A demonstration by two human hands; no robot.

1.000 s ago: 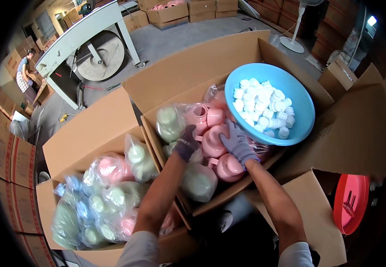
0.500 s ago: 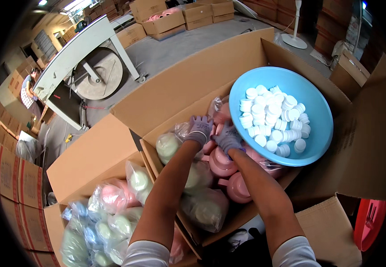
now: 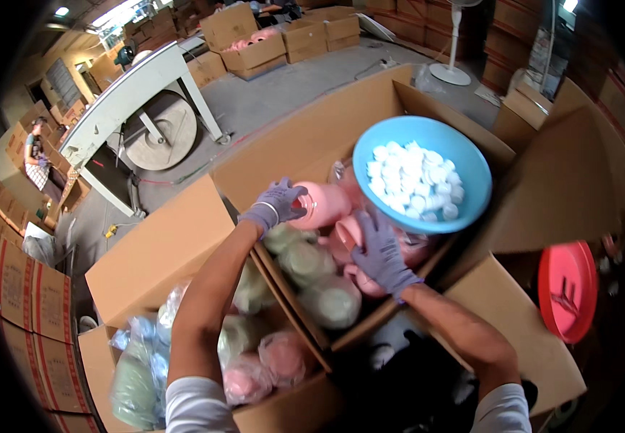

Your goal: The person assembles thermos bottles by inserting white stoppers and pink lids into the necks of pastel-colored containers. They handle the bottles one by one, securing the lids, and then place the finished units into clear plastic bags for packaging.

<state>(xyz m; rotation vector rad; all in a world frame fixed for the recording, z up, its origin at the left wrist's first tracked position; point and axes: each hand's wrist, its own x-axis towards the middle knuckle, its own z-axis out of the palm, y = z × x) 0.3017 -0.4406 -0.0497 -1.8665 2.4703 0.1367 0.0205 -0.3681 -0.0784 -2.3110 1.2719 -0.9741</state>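
Observation:
My left hand, in a grey-purple glove, grips a pink jug by its open mouth, which faces left. The jug lies tilted above the carton. My gloved right hand is wrapped round a second pink jug just below and to the right; my hand partly hides it. Under both hands are more pink jugs, and beside them several pale green pieces in clear bags. A light blue basin full of white stoppers rests over the carton's right end.
Left of this carton, another carton holds bagged green, blue and pink pieces. A red basin stands at right. Behind are a white-framed machine, a fan stand and open cartons. At far left is another person.
My left hand has lifted a pink jug up and left out of the pile. My right hand has moved slightly down and grasped another jug. The view has shifted.

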